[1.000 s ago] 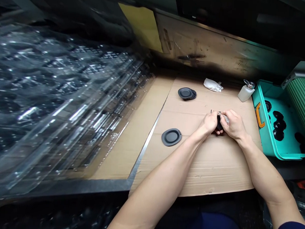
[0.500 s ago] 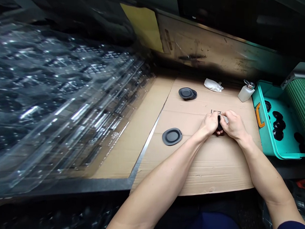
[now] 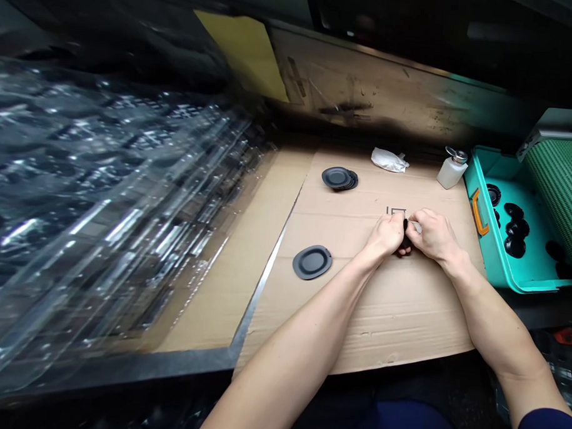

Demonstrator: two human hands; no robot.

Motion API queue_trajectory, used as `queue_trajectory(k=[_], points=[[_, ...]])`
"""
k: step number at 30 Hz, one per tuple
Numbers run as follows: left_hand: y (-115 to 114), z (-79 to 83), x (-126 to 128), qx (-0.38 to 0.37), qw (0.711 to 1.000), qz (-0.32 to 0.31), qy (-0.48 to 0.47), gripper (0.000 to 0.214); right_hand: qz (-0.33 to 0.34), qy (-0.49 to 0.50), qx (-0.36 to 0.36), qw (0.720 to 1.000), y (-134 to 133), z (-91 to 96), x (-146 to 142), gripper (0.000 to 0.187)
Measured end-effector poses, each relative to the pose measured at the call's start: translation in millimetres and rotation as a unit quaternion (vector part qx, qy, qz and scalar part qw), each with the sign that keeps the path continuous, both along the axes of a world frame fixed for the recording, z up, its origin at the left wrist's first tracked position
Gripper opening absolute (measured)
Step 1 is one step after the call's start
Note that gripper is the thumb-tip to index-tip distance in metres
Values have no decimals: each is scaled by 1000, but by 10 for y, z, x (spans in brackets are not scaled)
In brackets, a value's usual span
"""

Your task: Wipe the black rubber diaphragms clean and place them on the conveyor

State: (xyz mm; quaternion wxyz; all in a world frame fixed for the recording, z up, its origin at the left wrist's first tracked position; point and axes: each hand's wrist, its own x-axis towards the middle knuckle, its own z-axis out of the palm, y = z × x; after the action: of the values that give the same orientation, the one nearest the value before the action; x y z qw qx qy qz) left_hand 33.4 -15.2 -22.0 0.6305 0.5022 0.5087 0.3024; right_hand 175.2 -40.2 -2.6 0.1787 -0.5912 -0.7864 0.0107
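Head view: left hand [image 3: 386, 235], right hand [image 3: 433, 238], fingers [image 3: 419, 224] clenched on black rubber disc [image 3: 406, 242] between them, over cardboard sheet [image 3: 395, 324]; loose disc [image 3: 312, 262] left, disc stack [image 3: 338, 178] beyond.

The left hand [image 3: 386, 235] and right hand [image 3: 433, 237] curl inward, close together.

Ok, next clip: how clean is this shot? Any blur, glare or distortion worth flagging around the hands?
In the head view, the stacked clear plastic trays are smeared and streaked with glare; the left hand and right hand stay fairly sharp; the near edge of the cardboard sheet bows with lens distortion.
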Motion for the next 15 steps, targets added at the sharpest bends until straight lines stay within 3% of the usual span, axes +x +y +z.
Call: queue_trajectory(k=[15], points=[[-35, 55, -8, 9, 1000, 1, -9, 50, 5, 21, 10, 1000, -7, 9, -1, 14]])
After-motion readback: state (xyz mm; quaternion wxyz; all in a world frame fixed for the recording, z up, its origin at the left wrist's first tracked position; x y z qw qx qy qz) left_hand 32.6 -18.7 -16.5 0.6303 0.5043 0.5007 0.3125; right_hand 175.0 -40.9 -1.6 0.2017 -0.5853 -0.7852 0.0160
